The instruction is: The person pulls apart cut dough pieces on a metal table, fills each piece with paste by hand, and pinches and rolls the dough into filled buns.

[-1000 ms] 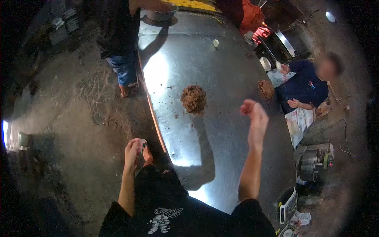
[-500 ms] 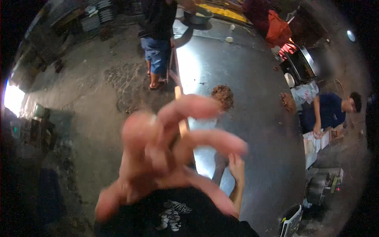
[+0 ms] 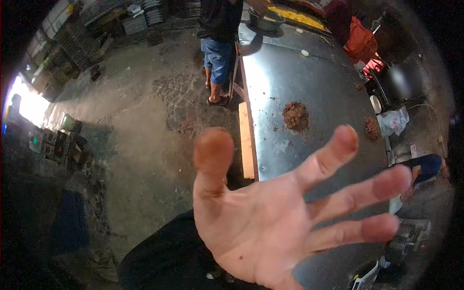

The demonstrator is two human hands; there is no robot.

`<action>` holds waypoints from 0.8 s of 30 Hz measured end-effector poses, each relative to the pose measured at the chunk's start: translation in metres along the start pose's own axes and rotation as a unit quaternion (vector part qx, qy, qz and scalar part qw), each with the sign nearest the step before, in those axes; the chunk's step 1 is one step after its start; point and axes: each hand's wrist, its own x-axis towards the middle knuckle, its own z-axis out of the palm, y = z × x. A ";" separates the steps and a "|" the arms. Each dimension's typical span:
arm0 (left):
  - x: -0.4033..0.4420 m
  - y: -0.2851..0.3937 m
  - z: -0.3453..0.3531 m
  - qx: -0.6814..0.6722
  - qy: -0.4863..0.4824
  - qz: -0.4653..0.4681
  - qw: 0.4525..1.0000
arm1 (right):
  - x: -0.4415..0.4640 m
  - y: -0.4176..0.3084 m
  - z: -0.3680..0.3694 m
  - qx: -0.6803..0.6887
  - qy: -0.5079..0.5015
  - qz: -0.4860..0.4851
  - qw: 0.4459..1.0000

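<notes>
My left hand (image 3: 261, 227) is raised close to the camera, palm towards me and fingers spread. It holds nothing. The thumb tip and fingertips have brown smears. Behind it is a wide metal-topped table (image 3: 333, 87) with a brown crumbly mound (image 3: 296, 116) on its surface, apart from my hand. A pale wooden strip (image 3: 245, 140) lies along the table's left edge, beyond my thumb. My right hand does not show in this frame.
A person in blue shorts (image 3: 217, 58) stands at the table's far left. Another brown heap (image 3: 372, 128) and a white printed bag (image 3: 393, 121) are on the right. A basin (image 3: 266, 20) and a yellow-filled tray (image 3: 299, 18) stand at the back. Part of another person (image 3: 427, 166) shows at right.
My left hand has opened from bent fingers to a spread palm and moved right. My right hand, earlier over the table, has dropped from sight. The view has swung, so the scene sits further right.
</notes>
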 end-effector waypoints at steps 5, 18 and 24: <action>-0.014 -0.001 0.006 -0.025 0.041 -0.108 0.993 | -0.011 0.004 -0.009 -0.015 0.055 0.028 0.998; -0.034 0.007 0.002 -0.201 0.035 -0.456 0.866 | -0.011 0.001 -0.014 0.041 0.045 -0.012 0.998; -0.056 0.002 0.024 -0.057 -0.055 -0.218 0.973 | -0.014 -0.002 -0.022 0.067 0.063 -0.017 0.996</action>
